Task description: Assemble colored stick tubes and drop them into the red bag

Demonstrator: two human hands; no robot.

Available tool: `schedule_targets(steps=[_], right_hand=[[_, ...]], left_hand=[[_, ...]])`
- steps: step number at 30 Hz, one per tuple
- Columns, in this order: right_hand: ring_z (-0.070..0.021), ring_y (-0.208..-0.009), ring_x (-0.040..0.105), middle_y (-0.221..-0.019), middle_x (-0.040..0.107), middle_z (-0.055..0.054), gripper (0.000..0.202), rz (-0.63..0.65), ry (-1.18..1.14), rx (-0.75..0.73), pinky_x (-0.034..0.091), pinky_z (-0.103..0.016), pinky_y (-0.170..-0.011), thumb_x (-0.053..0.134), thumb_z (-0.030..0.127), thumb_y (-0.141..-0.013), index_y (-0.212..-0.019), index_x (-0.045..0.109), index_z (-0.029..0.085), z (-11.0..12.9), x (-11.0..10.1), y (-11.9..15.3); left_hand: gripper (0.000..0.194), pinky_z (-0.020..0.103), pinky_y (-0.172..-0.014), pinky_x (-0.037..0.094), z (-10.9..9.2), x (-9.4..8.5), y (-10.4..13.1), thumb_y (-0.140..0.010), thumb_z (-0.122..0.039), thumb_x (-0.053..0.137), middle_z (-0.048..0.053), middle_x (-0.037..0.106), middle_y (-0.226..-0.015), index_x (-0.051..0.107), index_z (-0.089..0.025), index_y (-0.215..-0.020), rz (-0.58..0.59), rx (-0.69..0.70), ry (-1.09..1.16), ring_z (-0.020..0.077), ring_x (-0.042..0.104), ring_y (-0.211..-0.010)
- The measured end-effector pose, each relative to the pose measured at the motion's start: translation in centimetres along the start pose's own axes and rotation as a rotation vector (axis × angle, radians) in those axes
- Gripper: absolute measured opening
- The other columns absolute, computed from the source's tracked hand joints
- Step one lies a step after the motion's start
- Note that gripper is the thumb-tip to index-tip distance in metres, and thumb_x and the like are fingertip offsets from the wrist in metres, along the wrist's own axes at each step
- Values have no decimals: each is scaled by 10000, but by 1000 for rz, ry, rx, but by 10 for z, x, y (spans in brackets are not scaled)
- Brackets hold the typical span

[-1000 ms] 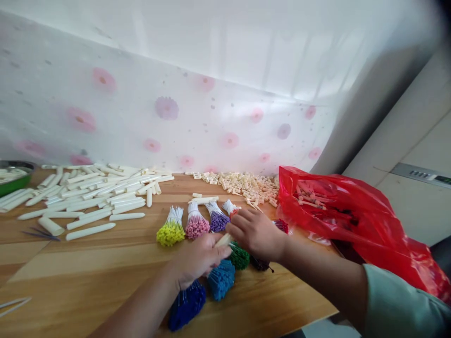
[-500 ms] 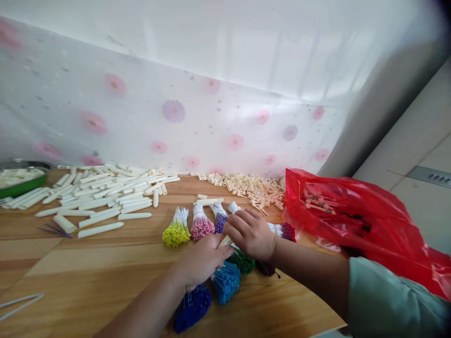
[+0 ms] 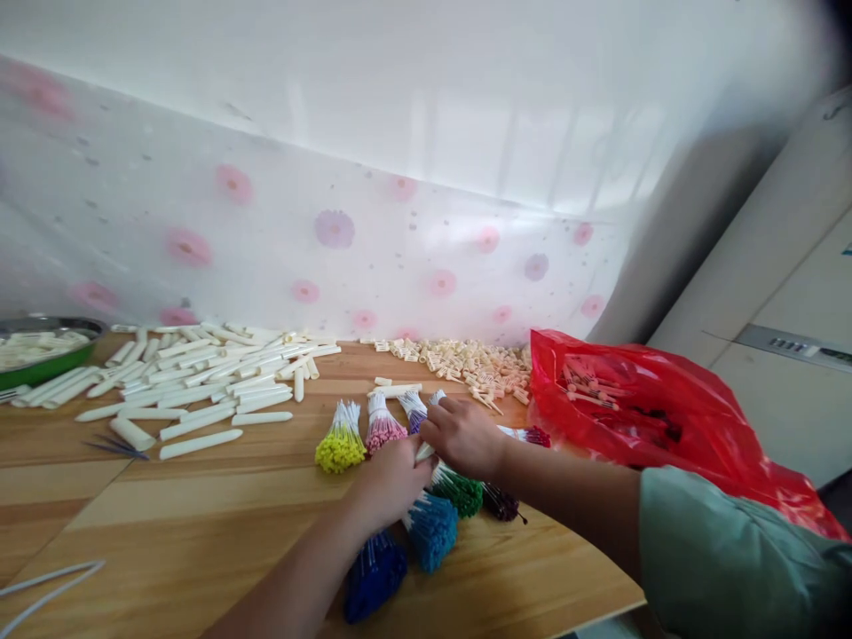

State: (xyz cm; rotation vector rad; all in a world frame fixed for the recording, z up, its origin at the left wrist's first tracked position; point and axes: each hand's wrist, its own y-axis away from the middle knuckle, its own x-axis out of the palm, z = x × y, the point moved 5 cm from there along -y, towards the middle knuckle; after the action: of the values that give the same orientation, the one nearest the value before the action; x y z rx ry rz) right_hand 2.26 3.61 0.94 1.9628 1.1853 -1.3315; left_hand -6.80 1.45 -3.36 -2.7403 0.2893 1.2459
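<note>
My left hand [image 3: 391,479] is closed around a cream-white tube [image 3: 424,453], of which only a short piece shows between my hands. My right hand [image 3: 464,437] is closed at the tube's upper end, its fingers curled; what lies inside them is hidden. Under and around my hands lie tied bundles of thin white-stemmed sticks with coloured tips: yellow [image 3: 340,448], pink [image 3: 384,433], purple [image 3: 414,412], green [image 3: 459,492], light blue [image 3: 432,531], dark blue [image 3: 376,577], maroon [image 3: 500,503] and red [image 3: 536,436]. Some are partly covered by my hands.
Cream tubes [image 3: 219,373] are heaped at the left, beside a green-sided bowl [image 3: 50,366]. Small pale pieces [image 3: 479,364] form a pile at the back. An open red plastic bag [image 3: 719,435] holds more pieces at right. A white cord [image 3: 59,581] lies front left.
The camera view has shifted slightly. Both hands stay together on the tube, with only a small change in their angle.
</note>
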Motion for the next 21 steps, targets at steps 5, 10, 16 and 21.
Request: schedule_targets(steps=[5, 10, 16, 21], right_hand=[[-230, -756, 610, -833, 673, -102, 187, 37, -3, -32, 444, -343, -620, 417, 184, -900, -892, 600, 147, 5, 9, 1], [-208, -525, 619, -632, 676, -60, 91, 158, -64, 46, 395, -273, -451, 644, 246, -715, -724, 626, 157, 5, 30, -9], [-235, -685, 640, -762, 686, -97, 77, 93, -54, 44, 433, -309, -548, 573, 197, -794, -831, 623, 151, 2, 13, -5], [-247, -763, 619, -837, 669, -110, 222, 26, -41, -46, 435, -359, -619, 373, 167, -910, -874, 589, 132, 6, 20, -1]], left_hand=[[246, 252, -592, 437, 2, 8, -2, -843, -327, 486, 46, 694, -730, 625, -156, -952, 38, 0, -5, 181, 631, -659], [252, 395, -699, 442, 4, 12, -2, -819, -299, 474, 164, 707, -879, 655, -151, -916, -6, -26, -105, 318, 654, -818], [293, 379, -730, 451, 2, 3, -2, -850, -320, 432, 138, 714, -900, 626, -163, -1003, -15, -21, -130, 296, 654, -842], [297, 272, -670, 457, 4, 8, -5, -865, -357, 421, 67, 729, -866, 636, -177, -963, 67, 0, -107, 208, 657, -788]])
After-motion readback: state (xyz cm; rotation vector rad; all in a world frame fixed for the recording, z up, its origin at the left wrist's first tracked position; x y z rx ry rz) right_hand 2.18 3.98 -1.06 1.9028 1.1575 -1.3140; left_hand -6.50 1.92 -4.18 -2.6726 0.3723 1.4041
